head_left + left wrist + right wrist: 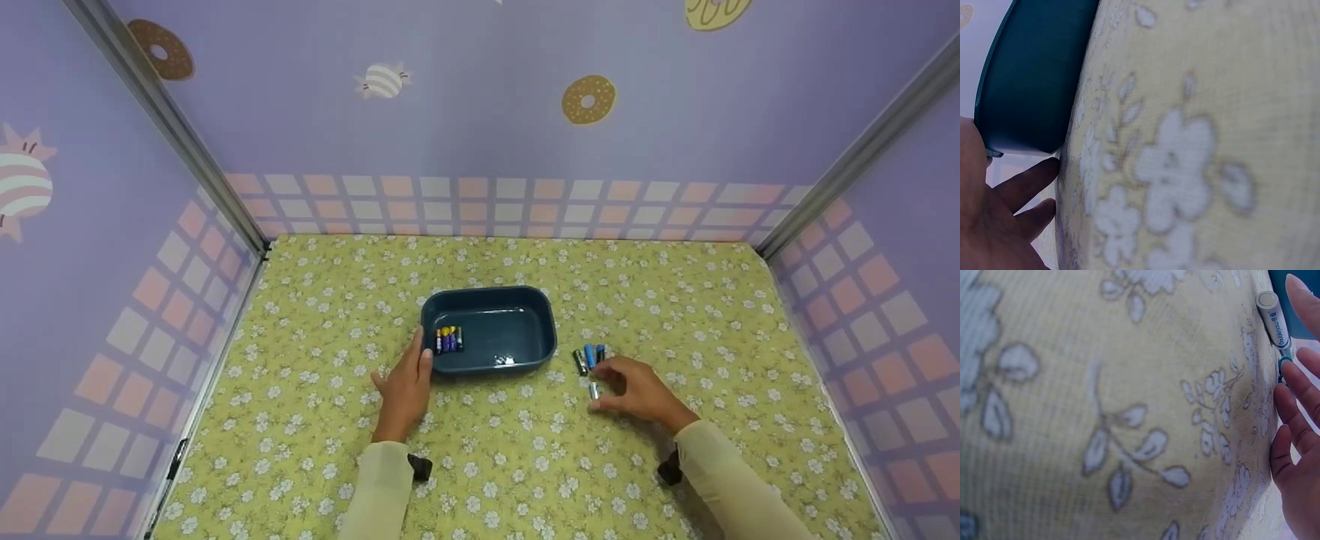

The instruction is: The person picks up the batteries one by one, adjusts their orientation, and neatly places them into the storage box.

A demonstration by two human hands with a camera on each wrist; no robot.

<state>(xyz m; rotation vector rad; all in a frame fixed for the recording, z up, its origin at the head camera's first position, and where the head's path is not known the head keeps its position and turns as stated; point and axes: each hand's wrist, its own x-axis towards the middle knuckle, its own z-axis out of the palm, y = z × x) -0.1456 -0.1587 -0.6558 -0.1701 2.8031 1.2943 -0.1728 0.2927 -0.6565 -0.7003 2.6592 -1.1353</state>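
A white battery (pixel 595 391) lies on the flowered cloth, its printed side showing in the right wrist view (pixel 1275 322). My right hand (pixel 637 390) is around it, thumb and fingers spread on either side, with no clear grip. Just beyond lie a dark battery (pixel 580 363), a light blue battery (pixel 590 355) and a blue-and-black battery (pixel 600 352). My left hand (pixel 406 390) rests against the near left corner of a dark teal basin (pixel 517 367), fingers mostly straight. Several batteries (pixel 449 340), purple, yellow and dark, stand in a row inside the basin's left side.
Yellow-green cloth with white flowers (pixel 322 420) covers the table. Purple walls with a checked band (pixel 510 202) enclose it at the back and both sides. A metal post (pixel 225 180) stands in the back left corner, another (pixel 810 180) at the back right.
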